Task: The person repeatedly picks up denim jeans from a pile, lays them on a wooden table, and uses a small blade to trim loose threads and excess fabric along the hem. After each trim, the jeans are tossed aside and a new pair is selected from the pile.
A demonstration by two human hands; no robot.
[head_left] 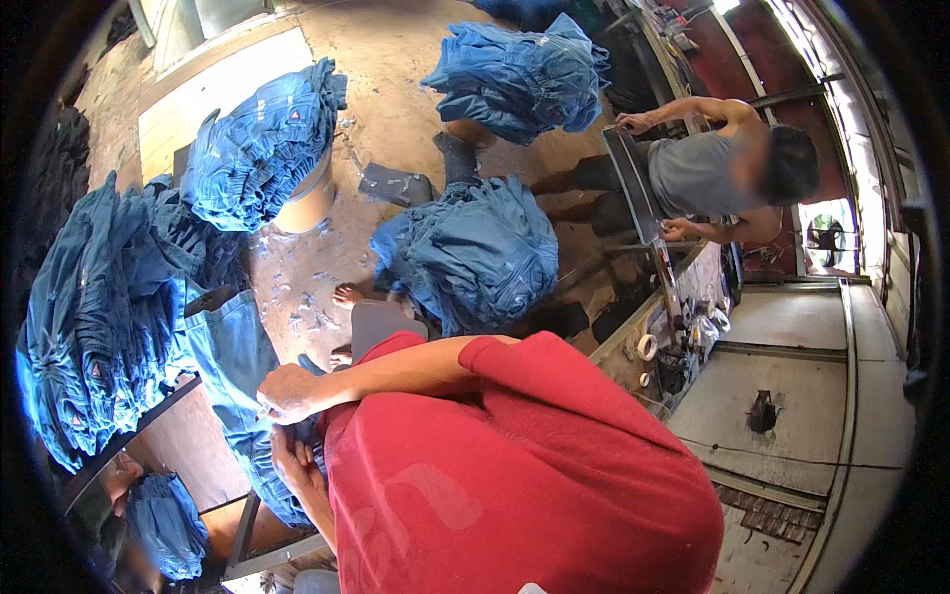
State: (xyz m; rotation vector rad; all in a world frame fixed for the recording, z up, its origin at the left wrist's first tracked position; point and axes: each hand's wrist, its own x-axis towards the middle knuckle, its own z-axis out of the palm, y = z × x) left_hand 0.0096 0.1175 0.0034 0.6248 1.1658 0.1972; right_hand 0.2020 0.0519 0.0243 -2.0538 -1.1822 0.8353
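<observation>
A blue denim garment [236, 342] hangs from the edge of a large denim pile [104, 317] and drapes down in front of me. My right hand [289, 393] is closed like a fist at its edge, and a small pale tip juts from the fingers; what it belongs to is too small to tell. Just below, my left hand [297, 461] has its fingers bent against the gathered part of the same garment, gripping the cloth. Part of that hand's grip is hidden by the folds and by my red shirt.
Heaped denim stands on the floor: one bundle [262, 148] on a round tub [307, 203], another [470, 252] nearby, a third [520, 74] farther off. Fabric scraps litter the floor [297, 287]. A co-worker [708, 173] holds a dark flat board [633, 186] at right. Another denim stack [166, 525] sits lower left.
</observation>
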